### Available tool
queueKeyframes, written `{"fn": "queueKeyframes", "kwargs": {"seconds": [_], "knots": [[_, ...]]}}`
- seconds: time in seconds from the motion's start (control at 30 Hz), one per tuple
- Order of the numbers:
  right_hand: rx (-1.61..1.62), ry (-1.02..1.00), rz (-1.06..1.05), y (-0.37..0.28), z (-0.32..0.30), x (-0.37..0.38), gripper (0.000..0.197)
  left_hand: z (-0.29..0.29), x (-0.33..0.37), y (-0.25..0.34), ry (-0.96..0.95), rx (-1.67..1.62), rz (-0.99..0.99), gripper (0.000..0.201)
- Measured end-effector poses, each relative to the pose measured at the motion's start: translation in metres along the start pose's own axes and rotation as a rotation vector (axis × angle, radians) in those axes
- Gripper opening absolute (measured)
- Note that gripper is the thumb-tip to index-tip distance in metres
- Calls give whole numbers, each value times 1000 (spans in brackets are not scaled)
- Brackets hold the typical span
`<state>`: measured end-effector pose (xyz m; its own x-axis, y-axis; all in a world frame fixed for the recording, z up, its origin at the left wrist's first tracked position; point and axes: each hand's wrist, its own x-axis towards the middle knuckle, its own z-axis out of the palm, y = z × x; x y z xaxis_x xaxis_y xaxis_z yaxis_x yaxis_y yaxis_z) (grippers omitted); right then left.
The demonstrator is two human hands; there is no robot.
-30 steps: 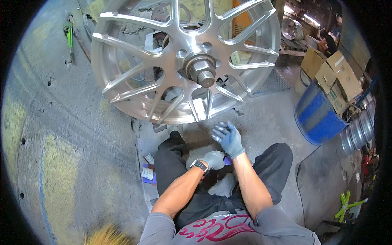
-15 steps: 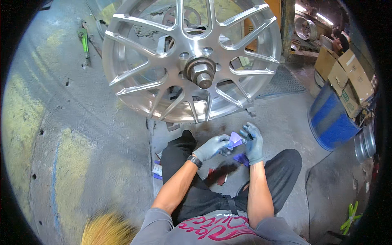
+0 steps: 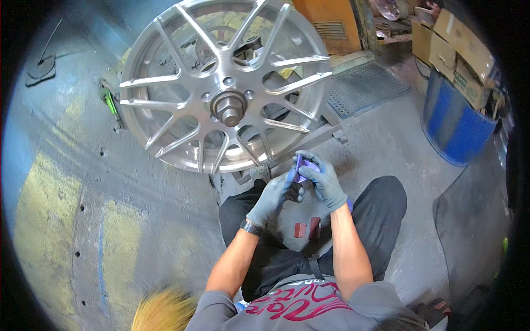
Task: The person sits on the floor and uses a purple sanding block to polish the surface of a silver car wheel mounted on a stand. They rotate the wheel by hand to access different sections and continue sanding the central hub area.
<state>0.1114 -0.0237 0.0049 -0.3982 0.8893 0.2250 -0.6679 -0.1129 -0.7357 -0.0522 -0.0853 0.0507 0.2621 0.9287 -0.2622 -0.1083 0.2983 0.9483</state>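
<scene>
1. closest in, a grey shirt (image 3: 314,298) with pink lettering fills the bottom edge, and the yellow bristles (image 3: 164,311) of a brush poke up at lower left.
2. up the forearms we go: a black watch (image 3: 252,227) sits on the left wrist, right at the cuff of the grey glove.
3. on the floor (image 3: 287,247) between the dark-trousered knees, two dark red strips (image 3: 300,230) lie side by side, just apart.
4. here's the action! the left hand (image 3: 271,197), gloved, has its fingertips pinched on a purple sheet (image 3: 310,166), which is up off the floor, between both hands and in front of the wheel.
5. the right hand (image 3: 328,186), gloved too, grips that same sheet, thumb in front; the left fingers are partly hidden, so their exact hold is hard to call.
6. beyond them, the big silver wheel (image 3: 221,89) shows its spoked face to the person, a heavy nut (image 3: 229,105) and threaded shaft at its centre.
7. left of it, a green-handled tool (image 3: 110,103); right, a dark mat (image 3: 367,89).
8. farther right, cardboard boxes (image 3: 458,49) top a blue bin (image 3: 455,122), and an orange door (image 3: 324,14) stands behind the wheel.
</scene>
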Motion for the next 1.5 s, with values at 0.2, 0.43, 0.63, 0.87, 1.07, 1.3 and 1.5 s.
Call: {"fn": "queueKeyframes", "kwargs": {"seconds": [0.2, 0.43, 0.63, 0.87, 1.07, 1.3, 1.5], "knots": [[-260, 73, -156, -12, -1, -2, 45, 24, 1, -1, 359, 410, 328, 34], [136, 33, -236, -19, 9, 1, 48, 55, 10, 29, 400, 53, 398, 27], [-57, 156, -239, -31, 4, 6, 28, 31, 20, 44, 493, 1056, 651, 19], [-65, 317, -270, -17, 13, 8, 20, 27, 27, 35, 206, 460, 438, 27], [262, 460, -323, -15, -47, 52, 24, -19, 52, 28, 252, 521, 440, 22], [29, 675, -338, -31, -112, 176, 25, -55, 58, -2, 230, 652, 436, 16], [-315, 309, -191, -21, -222, 296, 27, -45, 51, 8, 26, 594, 199, 23]]}}
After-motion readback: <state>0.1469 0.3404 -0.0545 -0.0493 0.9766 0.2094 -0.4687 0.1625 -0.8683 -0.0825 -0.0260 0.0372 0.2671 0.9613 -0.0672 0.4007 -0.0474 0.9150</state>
